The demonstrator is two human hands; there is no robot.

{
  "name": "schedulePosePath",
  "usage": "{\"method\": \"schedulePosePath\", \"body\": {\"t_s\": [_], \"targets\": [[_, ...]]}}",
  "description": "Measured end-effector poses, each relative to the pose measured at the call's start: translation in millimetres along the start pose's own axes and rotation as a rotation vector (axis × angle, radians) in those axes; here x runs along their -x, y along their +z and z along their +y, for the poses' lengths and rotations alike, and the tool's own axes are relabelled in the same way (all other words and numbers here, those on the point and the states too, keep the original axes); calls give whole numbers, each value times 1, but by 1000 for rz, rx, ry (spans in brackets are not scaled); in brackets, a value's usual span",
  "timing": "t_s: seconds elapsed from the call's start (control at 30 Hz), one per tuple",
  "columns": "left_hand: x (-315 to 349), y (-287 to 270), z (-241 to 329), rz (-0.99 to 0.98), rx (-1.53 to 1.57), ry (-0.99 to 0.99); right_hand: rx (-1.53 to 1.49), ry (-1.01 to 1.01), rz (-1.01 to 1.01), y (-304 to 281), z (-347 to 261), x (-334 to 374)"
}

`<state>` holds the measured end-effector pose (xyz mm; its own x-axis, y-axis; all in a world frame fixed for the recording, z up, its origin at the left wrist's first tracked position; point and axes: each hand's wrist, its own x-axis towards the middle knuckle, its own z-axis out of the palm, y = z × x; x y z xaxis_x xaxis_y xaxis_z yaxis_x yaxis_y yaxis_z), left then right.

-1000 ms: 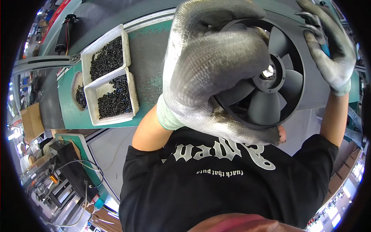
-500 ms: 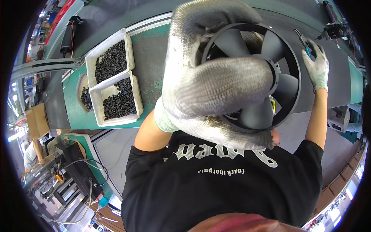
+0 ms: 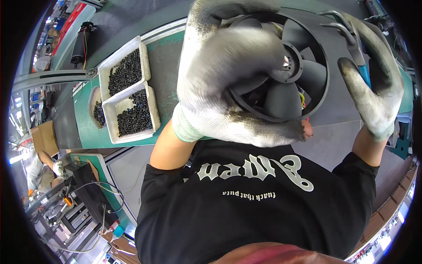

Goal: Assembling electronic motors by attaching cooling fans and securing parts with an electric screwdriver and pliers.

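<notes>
My left hand [image 3: 220, 79], in a soiled white glove, grips a black axial fan [image 3: 281, 100] by its round housing. Its blades and central hub face up towards me, and the thumb, smeared by motion, lies across the blades. A bare fingertip sticks out of the glove below the rim. Yellow and red wires [image 3: 303, 101] show behind the housing. To the right, my gloved right hand [image 3: 379, 86] is closed round pliers with blue handles [image 3: 364, 74]. Their metal jaws point left, parted, close to the fan's rim but apart from it.
Two white bins of small black parts, a far one [image 3: 146, 59] and a near one [image 3: 154, 108], stand left on the green and grey bench. Beside them sits a small tray [image 3: 93, 97]. A black cylindrical motor [image 3: 81, 46] lies far left; another person [image 3: 39, 169] is beyond.
My right hand has brought the pliers nearer, towards the fan. The fan has shifted slightly left and away in my left hand, and the thumb has moved left, baring the hub.
</notes>
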<state>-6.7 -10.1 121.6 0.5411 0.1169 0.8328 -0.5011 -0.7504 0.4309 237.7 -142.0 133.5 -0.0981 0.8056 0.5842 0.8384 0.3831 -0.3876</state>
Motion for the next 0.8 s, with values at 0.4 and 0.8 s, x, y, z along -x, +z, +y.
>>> {"method": "schedulePosePath", "body": {"t_s": [0.4,0.8], "targets": [[24,26,7,397,34,-145,99,-75,-316,-15,-47,-25],[21,38,12,495,-24,-163,235,-74,-203,-21,-68,-23]]}}
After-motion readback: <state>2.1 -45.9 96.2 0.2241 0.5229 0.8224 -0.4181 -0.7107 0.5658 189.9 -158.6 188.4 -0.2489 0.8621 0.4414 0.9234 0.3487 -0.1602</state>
